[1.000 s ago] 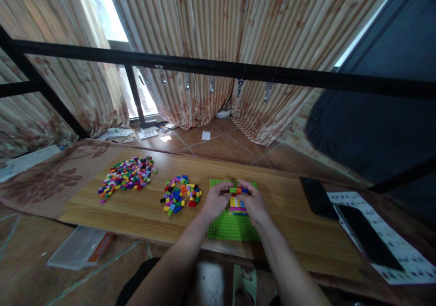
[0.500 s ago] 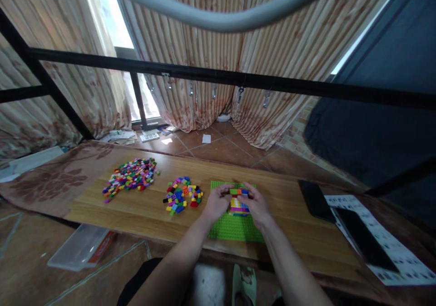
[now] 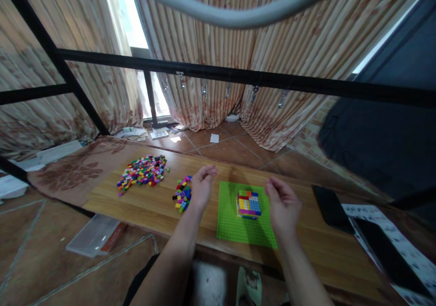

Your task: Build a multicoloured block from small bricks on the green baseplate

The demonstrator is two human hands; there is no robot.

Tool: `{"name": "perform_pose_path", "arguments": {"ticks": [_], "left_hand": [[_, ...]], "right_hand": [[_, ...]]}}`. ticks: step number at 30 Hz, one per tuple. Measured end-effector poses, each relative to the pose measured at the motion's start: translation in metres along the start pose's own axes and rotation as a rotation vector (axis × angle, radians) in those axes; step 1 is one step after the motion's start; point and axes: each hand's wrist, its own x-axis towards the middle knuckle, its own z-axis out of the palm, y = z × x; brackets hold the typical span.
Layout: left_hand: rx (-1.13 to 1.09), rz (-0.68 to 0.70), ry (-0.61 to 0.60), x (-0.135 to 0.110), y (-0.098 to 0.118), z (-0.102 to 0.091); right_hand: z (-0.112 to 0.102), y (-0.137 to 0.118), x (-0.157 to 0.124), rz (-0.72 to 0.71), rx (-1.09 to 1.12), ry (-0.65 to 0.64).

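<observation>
A block of toy bricks [image 3: 250, 205] in rows of yellow, white, blue, red and pink stands on a green baseplate [image 3: 235, 228]. My left hand [image 3: 202, 188] hovers left of the baseplate, fingers stretched and slightly bent, holding nothing I can see. Part of a small pile of loose bricks [image 3: 182, 196] is hidden behind it. Over the baseplate's right edge is my right hand [image 3: 283, 206], its fingers loosely curled and apart from the thumb, with nothing visible in them. Neither hand touches the brick block.
A bigger heap of mixed bricks [image 3: 143, 172] lies on the left of the wooden board [image 3: 204, 231]. At the right are a black phone-like slab [image 3: 331, 208], a printed sheet [image 3: 354, 209] and another dark slab [image 3: 388, 253]. A clear plastic box [image 3: 91, 238] sits low at the left.
Both hands have let go of the brick block and moved apart, left hand leftward and right hand rightward. The block's top now shows. The whole view has shifted slightly.
</observation>
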Motion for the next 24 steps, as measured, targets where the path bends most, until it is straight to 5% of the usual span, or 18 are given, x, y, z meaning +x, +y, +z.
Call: {"name": "perform_pose_path", "arguments": {"ticks": [4,8,18,24], "left_hand": [[-0.052,-0.011,0.215,0.009,0.021,-0.028],[-0.115,-0.061,0.284,0.013,0.03,-0.046],[-0.128,-0.13,0.266,0.014,0.041,-0.059],[-0.092,-0.149,0.236,0.016,0.043,-0.062]], "right_hand": [[0.03,-0.013,-0.04,-0.158,-0.218,-0.422],[0.058,-0.005,-0.065,-0.254,-0.464,-0.722],[0.107,0.021,-0.078,-0.296,-0.828,-0.773],[0.122,0.032,-0.082,-0.261,-0.788,-0.742]]}}
